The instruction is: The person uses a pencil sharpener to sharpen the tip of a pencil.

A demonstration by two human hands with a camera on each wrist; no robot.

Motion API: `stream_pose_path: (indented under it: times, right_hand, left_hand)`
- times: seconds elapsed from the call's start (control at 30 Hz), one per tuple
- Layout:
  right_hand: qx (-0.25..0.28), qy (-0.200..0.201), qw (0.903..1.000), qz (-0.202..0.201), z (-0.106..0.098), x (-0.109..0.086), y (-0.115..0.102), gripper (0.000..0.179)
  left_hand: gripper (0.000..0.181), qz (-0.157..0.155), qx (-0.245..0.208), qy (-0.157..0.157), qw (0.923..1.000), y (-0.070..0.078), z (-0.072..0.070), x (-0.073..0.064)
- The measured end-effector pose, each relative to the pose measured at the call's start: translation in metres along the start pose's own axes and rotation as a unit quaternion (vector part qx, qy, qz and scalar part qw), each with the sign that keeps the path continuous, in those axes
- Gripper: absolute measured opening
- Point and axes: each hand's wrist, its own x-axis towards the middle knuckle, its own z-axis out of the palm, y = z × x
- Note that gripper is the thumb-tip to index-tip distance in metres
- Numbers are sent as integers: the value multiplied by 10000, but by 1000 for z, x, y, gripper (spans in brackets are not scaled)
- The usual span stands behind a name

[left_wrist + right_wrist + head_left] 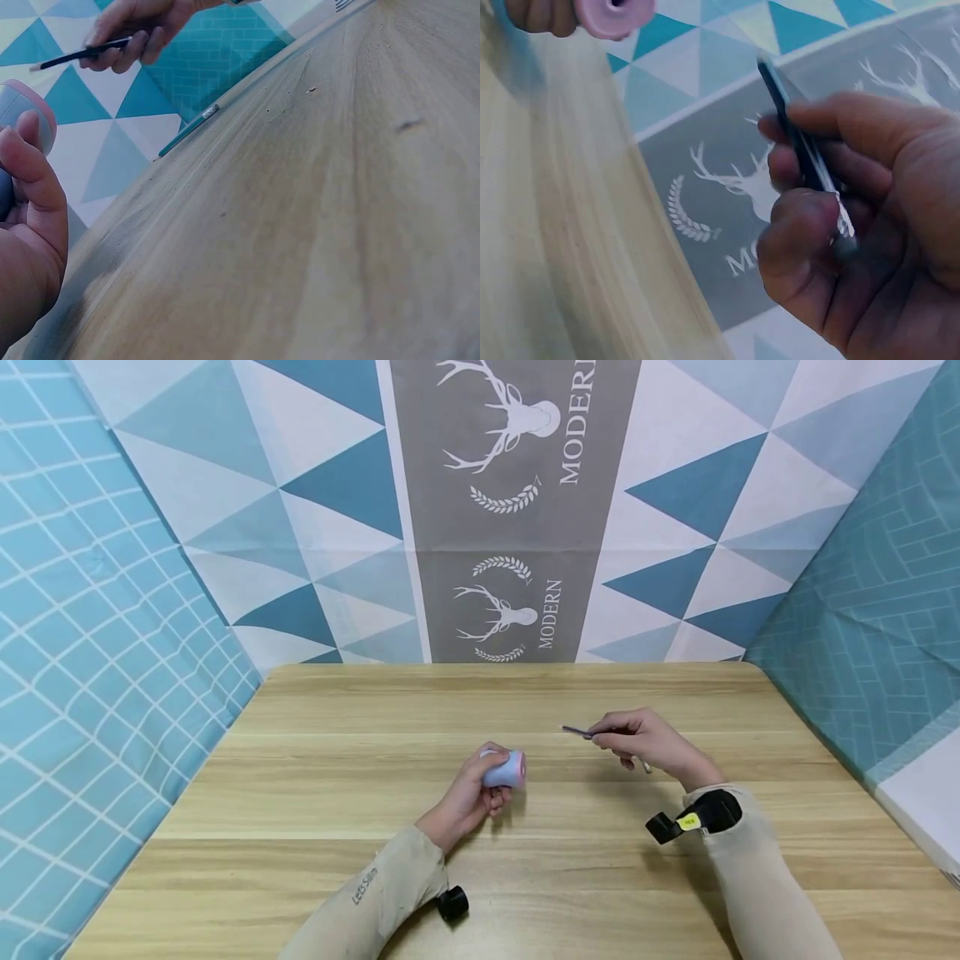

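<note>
My left hand (pixel 468 789) grips a small pale-blue cylindrical pencil sharpener (pixel 504 769) with a pink end. That end faces right, and part of a dark hole shows in its pink face (pixel 607 21) in the right wrist view. To the right, my right hand (pixel 641 742) pinches a dark pencil (pixel 799 142) between thumb and fingers, above the table. The pencil's pale tip points left toward the sharpener, a gap apart from it; a metal band and eraser sit at its other end. A second, teal pencil (pixel 187 130) lies on the table, mostly hidden behind my right hand in the head view.
A wood-grain table (pixel 337 814) spans the space under both hands. Patterned cloth (pixel 510 510) hangs behind it, with blue grid cloth (pixel 97 610) on the left. A white block-like edge (pixel 926 802) stands beside the table's right side. Both wrists carry small black cameras (pixel 452 904).
</note>
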Motion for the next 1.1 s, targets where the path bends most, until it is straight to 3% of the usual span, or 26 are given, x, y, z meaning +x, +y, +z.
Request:
stream_pose_path:
  times: [0.17, 0.33, 0.43, 0.7, 0.93, 1.1]
  right_hand:
    - [-336, -465, 9978, -343, 17, 5, -2, 18]
    - [-543, -773, 9951, -307, 33, 8, -2, 19]
    - [-735, -707, 9944, -291, 39, 8, -5, 17]
    - [-1677, -390, 9814, -848, 58, 9, -16, 16]
    - [-1789, -188, 9785, -1008, 71, 14, -17, 13]
    - [-1849, -75, 9771, -1047, 79, 17, -18, 11]
  left_hand:
    - [10, 9, 12, -4, 10000, -1, 1, 1]
    - [10, -20, -10, 13, 10000, -2, 2, 1]
    - [10, -43, 7, -1, 10000, -2, 3, 2]
    - [9, 2, -17, 7, 10000, -2, 3, 1]
    - [10, 14, -32, 189, 9998, -2, 2, 1]
    - [12, -54, -34, 133, 9999, -2, 2, 2]
